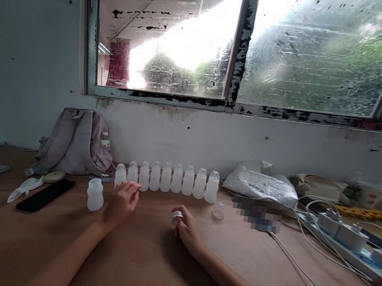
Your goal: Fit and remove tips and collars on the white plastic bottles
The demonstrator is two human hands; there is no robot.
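Note:
Several frosted white baby bottles with clear domed caps stand in a row near the wall. My left hand is before the row's left end, fingers pointing right and seemingly around nothing; it partly hides the leftmost bottles, and whether it touches one I cannot tell. Left of that hand, a bottle without a cap stands upright, apart from the row. My right hand is closed on a small clear cap, just above the table. Another clear cap sits on the table past the row's right end.
At the left are a black phone, a crumpled white wrapper, a round pale object and a grey backpack. A silvery plastic package lies back right. White cables and a power strip with chargers occupy the right side.

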